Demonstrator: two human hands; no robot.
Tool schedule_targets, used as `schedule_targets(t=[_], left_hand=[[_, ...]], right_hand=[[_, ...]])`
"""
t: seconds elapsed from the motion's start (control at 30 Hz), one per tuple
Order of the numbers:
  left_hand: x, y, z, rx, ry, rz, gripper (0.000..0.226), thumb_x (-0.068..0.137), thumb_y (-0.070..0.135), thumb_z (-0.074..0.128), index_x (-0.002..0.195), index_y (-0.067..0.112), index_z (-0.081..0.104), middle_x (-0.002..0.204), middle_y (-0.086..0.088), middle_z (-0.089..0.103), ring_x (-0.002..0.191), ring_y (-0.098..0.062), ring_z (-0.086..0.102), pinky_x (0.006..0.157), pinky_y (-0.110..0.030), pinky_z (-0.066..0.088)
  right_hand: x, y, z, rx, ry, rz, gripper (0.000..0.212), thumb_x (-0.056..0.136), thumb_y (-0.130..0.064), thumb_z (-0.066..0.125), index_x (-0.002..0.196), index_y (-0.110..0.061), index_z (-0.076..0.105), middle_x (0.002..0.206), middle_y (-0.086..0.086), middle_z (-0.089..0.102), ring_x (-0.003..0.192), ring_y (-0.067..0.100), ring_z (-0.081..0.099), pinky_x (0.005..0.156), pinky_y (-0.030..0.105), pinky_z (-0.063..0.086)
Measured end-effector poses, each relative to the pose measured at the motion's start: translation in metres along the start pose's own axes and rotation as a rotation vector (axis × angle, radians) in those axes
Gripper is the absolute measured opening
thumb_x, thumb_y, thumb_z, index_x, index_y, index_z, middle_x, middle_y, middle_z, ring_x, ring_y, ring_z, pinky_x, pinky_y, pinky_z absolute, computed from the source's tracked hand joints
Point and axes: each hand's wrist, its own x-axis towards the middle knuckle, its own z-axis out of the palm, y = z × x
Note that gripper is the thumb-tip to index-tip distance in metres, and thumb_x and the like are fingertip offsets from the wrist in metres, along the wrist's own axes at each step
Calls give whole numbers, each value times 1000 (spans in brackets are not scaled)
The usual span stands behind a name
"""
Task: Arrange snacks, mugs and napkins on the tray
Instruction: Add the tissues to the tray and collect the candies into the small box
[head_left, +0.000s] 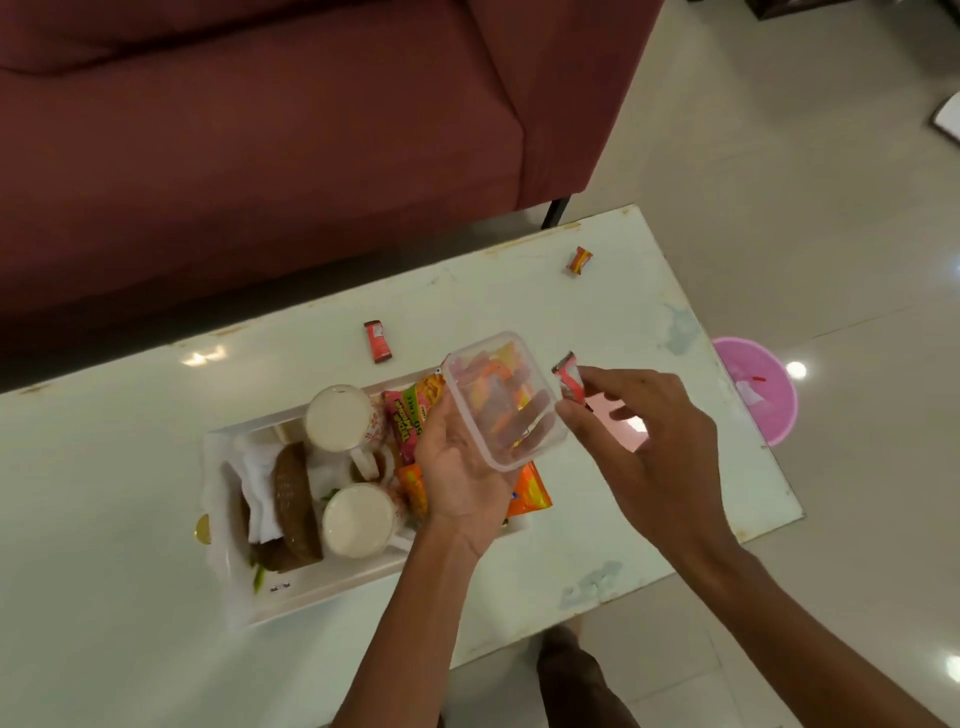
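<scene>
Right, head view: left hand (457, 467) holds a clear box (506, 400) from beneath, fingers curled round its underside, coloured sweets inside; right hand (649, 431), at three o'clock of the box, pinches a red wrapped sweet (569, 379) between thumb and forefinger just beside the rim, other fingers loose; below them the white tray (322, 587) sits on the pale table (130, 467); on it a far mug (337, 418), a near mug (358, 519), white napkins (260, 478) and a woven basket (296, 499) toward nine o'clock, snack packets (410, 415) toward three o'clock under the left hand; a loose sweet (377, 340) lies at twelve o'clock of the tray, another sweet (579, 260) toward one o'clock near the table's far edge; maroon sofa (260, 130) beyond, pink bin (763, 389) on the floor at three o'clock.
</scene>
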Motion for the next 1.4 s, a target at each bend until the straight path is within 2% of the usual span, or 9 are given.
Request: schedule_targets(t=[0.2, 0.4, 0.5, 0.7, 0.77, 0.9, 0.97, 1.1, 1.4], left_hand=[[-12, 14, -5, 115, 27, -22, 41, 99, 39, 42, 128, 19, 64, 92, -3, 77, 91, -26, 72, 79, -40, 56], [-22, 26, -4, 141, -21, -81, 46, 101, 43, 39, 139, 20, 54, 133, -17, 62, 115, -36, 64, 86, -50, 53], [-19, 24, -5, 112, -55, -80, 49, 100, 47, 40, 138, 20, 55, 131, -16, 63, 113, -35, 66, 87, -51, 53], [-1, 6, 5, -9, -90, -181, 60, 97, 57, 42, 142, 19, 50, 142, -24, 52, 133, -48, 44, 104, -60, 41], [9, -3, 11, -19, -68, -184, 62, 96, 58, 42, 145, 19, 46, 145, -25, 48, 136, -50, 39, 106, -61, 38], [31, -21, 24, 17, -38, -166, 66, 90, 57, 52, 145, 21, 45, 146, -24, 48, 135, -49, 41, 108, -61, 36], [43, -29, 30, 28, -26, -152, 67, 88, 57, 55, 145, 21, 46, 144, -24, 49, 132, -49, 45, 108, -61, 37], [62, -43, 36, 31, -16, -122, 62, 94, 56, 48, 146, 22, 43, 144, -22, 50, 131, -48, 47, 106, -60, 39], [78, -52, 42, 21, 24, -44, 59, 92, 54, 47, 143, 23, 48, 140, -21, 55, 128, -46, 51, 96, -57, 49]], right_hand=[[5, -55, 6, -304, -228, -103, 32, 82, -34, 74, 111, -20, 73, 100, -2, 73, 97, 18, 53, 75, 16, 35], [3, -68, 15, -489, -268, -102, 39, 84, -44, 69, 116, -21, 71, 108, -1, 72, 102, 20, 54, 77, 30, 45], [6, -67, 12, -473, -271, -82, 42, 85, -46, 68, 119, -21, 68, 117, -2, 70, 107, 19, 53, 80, 31, 45], [47, -22, -24, -163, -8, 91, 26, 89, -41, 65, 109, -27, 72, 97, -16, 68, 86, 7, 57, 73, 22, 39], [71, 11, -29, -143, -34, 166, 25, 90, -38, 64, 110, -24, 72, 98, -14, 69, 83, 6, 58, 73, 23, 41], [120, 85, -12, -174, -116, 244, 26, 91, -30, 64, 110, -15, 72, 104, -2, 74, 81, 8, 59, 67, 5, 36], [145, 117, 1, -196, -152, 253, 27, 90, -28, 65, 112, -13, 70, 105, 1, 73, 82, 11, 60, 73, 12, 42], [186, 161, 31, -224, -169, 246, 33, 88, -27, 68, 118, -14, 65, 113, 5, 68, 101, 24, 63, 91, 39, 52], [231, 195, 85, -319, -374, 134, 60, 91, -31, 65, 145, -26, 39, 154, 7, 33, 139, 29, 35, 109, 43, 38]])
